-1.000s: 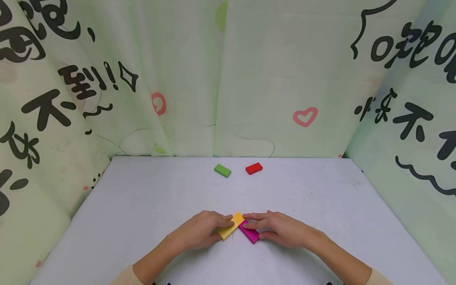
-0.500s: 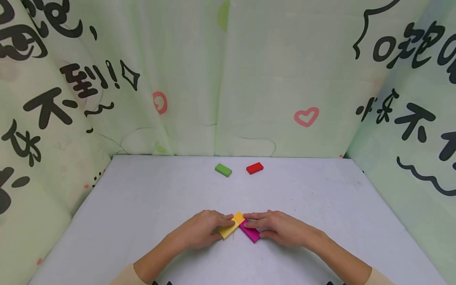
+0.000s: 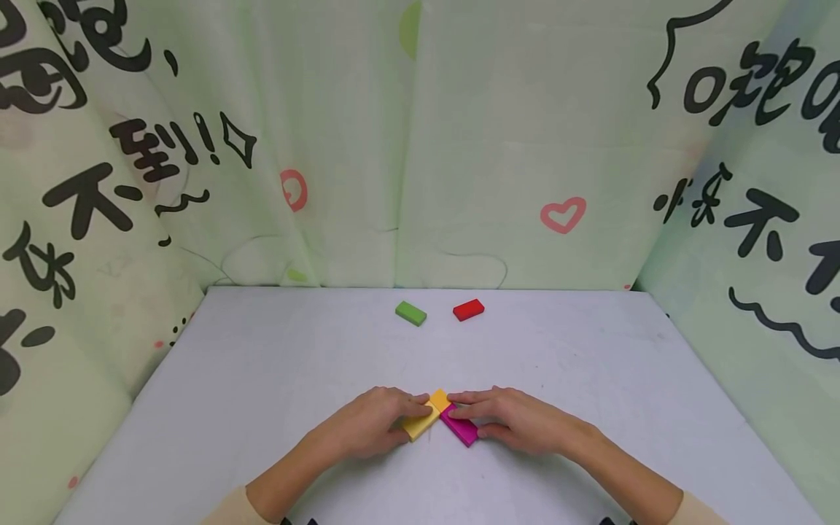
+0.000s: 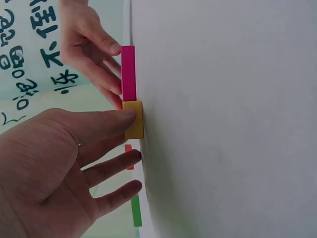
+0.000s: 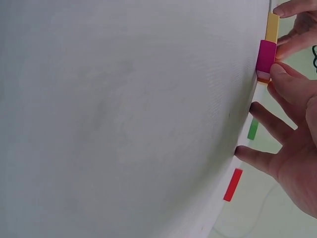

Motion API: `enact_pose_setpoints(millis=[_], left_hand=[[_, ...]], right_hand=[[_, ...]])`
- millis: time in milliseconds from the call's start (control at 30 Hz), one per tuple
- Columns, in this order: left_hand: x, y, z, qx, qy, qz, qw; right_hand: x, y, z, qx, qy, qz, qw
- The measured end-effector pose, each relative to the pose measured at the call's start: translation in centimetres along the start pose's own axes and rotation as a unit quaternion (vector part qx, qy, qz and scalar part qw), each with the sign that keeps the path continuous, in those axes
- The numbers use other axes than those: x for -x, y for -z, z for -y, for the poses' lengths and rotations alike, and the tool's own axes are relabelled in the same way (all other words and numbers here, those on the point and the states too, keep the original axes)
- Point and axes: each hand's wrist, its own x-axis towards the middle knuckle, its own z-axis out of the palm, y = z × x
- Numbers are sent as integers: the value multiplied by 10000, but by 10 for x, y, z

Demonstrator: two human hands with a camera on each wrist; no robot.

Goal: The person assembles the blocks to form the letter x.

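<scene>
My left hand [image 3: 377,423] pinches a yellow block [image 3: 421,424], its thumb at the block's near end and a finger on top. On the other side, my right hand [image 3: 518,423] pinches a magenta block [image 3: 461,427] between thumb and fingers. Both blocks lie slanted on the table, meeting at their far ends in an upside-down V. An orange block [image 3: 440,399] shows at the tip, with fingertips of both hands right at its sides. In the left wrist view the thumb presses the end face of the yellow block [image 4: 133,120]. Fingers partly cover the blocks.
At the back of the white table [image 3: 295,350] lie a green block [image 3: 410,313] and a red block [image 3: 469,310], a little apart. A pale green curtain [image 3: 472,146] with dark lettering and hearts surrounds the table's back and sides.
</scene>
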Motion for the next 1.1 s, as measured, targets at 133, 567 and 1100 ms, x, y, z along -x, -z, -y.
enact_pose_setpoints(millis=[133,567,1100], left_hand=[[1,0,1,-6,64,85,9999],[0,-1,4,-304,-250,-9,9992],[1,-5,1,-528,197,477,9973]], right_hand=[[0,0,0,-1,25,13,10000],[2,3,0,-137,-24,3,9999],[0,13,-5,-331,-374,-100,9987]])
